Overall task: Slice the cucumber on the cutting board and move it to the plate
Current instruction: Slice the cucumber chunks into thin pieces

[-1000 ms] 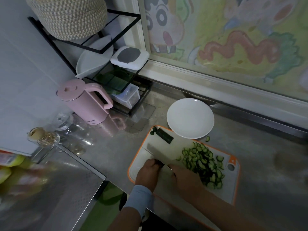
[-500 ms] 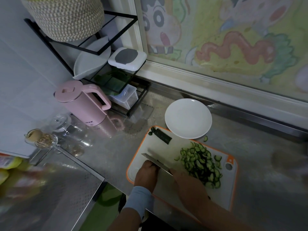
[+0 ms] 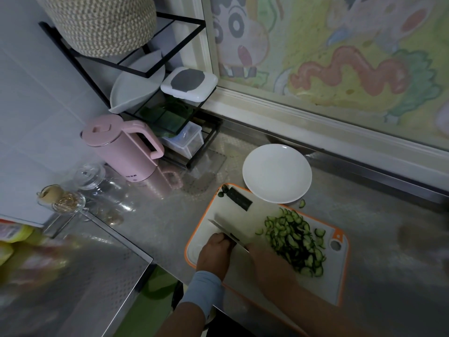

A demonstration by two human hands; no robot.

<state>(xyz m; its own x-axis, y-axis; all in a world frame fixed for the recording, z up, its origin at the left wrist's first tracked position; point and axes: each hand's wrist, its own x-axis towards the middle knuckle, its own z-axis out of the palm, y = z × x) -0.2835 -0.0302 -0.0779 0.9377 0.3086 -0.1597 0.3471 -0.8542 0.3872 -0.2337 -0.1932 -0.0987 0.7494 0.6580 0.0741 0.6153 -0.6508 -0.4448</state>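
Observation:
An orange-rimmed white cutting board (image 3: 340,283) lies on the steel counter. A pile of cucumber slices (image 3: 295,242) covers its right half. My right hand (image 3: 269,266) grips the knife (image 3: 227,233), whose blade stands edge-up across the board left of the pile. My left hand (image 3: 213,255), with a blue wristband, curls its fingers against the blade over a dark cucumber stub, mostly hidden. The empty white plate (image 3: 277,172) sits just beyond the board. A cut cucumber end (image 3: 222,190) and a dark strip (image 3: 239,199) lie at the board's far corner.
One stray slice (image 3: 302,203) lies on the counter between board and plate. A pink kettle (image 3: 124,148), glass jars (image 3: 90,176) and a black wire rack (image 3: 170,113) with containers stand to the left. A window ledge (image 3: 340,132) runs behind the plate.
The knife blade has turned from lying flat on the board to standing on its edge. Both hands stay in the same spot near the board's front.

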